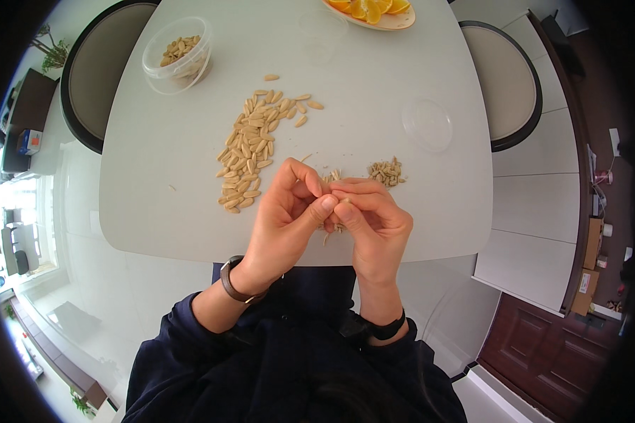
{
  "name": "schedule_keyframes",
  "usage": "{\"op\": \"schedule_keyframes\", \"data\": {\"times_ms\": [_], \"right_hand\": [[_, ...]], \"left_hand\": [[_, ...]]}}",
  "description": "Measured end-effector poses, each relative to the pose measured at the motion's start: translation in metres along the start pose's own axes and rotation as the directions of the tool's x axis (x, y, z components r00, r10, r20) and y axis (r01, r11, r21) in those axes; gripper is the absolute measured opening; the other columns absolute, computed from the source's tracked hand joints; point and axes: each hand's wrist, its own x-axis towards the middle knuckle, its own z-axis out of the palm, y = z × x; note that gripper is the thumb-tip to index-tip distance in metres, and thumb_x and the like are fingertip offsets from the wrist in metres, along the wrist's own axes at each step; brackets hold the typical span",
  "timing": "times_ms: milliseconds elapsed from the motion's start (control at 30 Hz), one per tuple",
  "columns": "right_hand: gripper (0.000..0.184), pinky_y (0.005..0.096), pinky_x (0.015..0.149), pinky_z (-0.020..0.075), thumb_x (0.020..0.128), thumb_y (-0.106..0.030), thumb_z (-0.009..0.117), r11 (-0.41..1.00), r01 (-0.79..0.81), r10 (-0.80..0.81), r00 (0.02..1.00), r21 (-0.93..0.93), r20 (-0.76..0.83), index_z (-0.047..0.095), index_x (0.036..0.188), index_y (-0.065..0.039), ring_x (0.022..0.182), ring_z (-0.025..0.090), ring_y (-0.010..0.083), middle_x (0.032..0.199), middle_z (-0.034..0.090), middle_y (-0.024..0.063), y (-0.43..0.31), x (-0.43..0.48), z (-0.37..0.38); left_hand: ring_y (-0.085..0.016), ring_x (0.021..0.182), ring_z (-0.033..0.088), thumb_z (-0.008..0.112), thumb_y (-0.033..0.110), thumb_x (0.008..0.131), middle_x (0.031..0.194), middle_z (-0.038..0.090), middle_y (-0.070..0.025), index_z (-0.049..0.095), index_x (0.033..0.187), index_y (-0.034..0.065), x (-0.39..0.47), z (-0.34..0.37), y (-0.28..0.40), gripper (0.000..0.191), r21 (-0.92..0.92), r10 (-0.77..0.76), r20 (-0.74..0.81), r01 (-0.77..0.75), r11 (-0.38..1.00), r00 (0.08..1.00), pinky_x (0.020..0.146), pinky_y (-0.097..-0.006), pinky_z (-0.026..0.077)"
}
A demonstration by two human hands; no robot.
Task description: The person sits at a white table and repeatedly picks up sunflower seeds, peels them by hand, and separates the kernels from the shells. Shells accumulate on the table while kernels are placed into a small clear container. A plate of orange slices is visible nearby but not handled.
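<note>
My left hand (288, 217) and my right hand (378, 222) meet fingertip to fingertip above the near side of the table. A small pale sunflower seed (345, 201) shows at the tip of my right thumb, pinched there, and my left thumb and fingers close in against it. Most of the seed is hidden by the fingers. Beneath the hands lies a heap of split shells (332, 174), partly covered. Left of them spreads a long pile of unshelled seeds (248, 143). Just beyond my right hand is a small pile of shelled kernels (386, 172).
A clear plastic tub (177, 61) at the far left holds more seeds. Its round, clear lid (427, 125) seems to lie at the right. A plate (399, 22) of orange wedges (368, 9) stands at the far edge. Chairs (500, 84) flank the white table (153, 211).
</note>
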Motion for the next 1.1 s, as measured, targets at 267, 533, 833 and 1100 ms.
{"op": "schedule_keyframes", "data": {"times_ms": [267,533,833,1100], "right_hand": [[0.008,0.0289,0.073,0.0581,0.096,0.005,0.071,0.975,0.056,-0.069,0.996,-0.213,-0.056,0.076,0.103,0.006,0.087,0.070,0.0178,0.114,0.072,0.0147,0.002,0.004,-0.005],[0.010,0.0261,0.077,0.0580,0.097,0.003,0.072,0.969,0.037,-0.061,0.994,-0.243,-0.094,0.077,0.105,0.005,0.092,0.070,0.0152,0.115,0.073,0.0132,0.004,0.005,-0.002],[0.010,0.0260,0.074,0.0589,0.097,0.003,0.072,0.972,0.020,-0.069,0.976,-0.234,-0.205,0.076,0.105,0.005,0.090,0.070,0.0142,0.119,0.073,0.0147,0.010,-0.003,0.010],[0.008,0.0249,0.069,0.0574,0.096,0.003,0.073,0.980,0.024,-0.051,0.989,-0.197,-0.136,0.076,0.103,0.005,0.083,0.069,0.0124,0.116,0.072,0.0127,0.004,0.001,0.001]], "left_hand": [[-0.010,0.080,0.065,0.065,0.005,0.104,0.092,0.070,-0.0059,0.057,0.115,-0.0019,-0.003,0.007,0.004,0.015,0.284,-0.017,-0.080,0.039,0.958,0.997,0.071,-0.0243,0.054],[-0.010,0.079,0.066,0.064,0.006,0.105,0.088,0.074,-0.0072,0.068,0.107,-0.0046,0.002,-0.001,0.006,0.012,0.318,-0.071,-0.035,0.078,0.945,0.997,0.071,-0.0245,0.055],[-0.009,0.076,0.065,0.063,0.005,0.105,0.085,0.073,-0.0075,0.067,0.104,-0.0040,0.001,0.000,-0.003,0.010,0.180,-0.041,-0.102,0.059,0.982,0.994,0.068,-0.0243,0.054],[-0.011,0.073,0.064,0.060,0.007,0.107,0.085,0.071,-0.0083,0.066,0.103,-0.0037,0.000,-0.001,-0.001,0.013,0.154,-0.111,-0.024,0.113,0.981,0.994,0.066,-0.0258,0.054]]}}
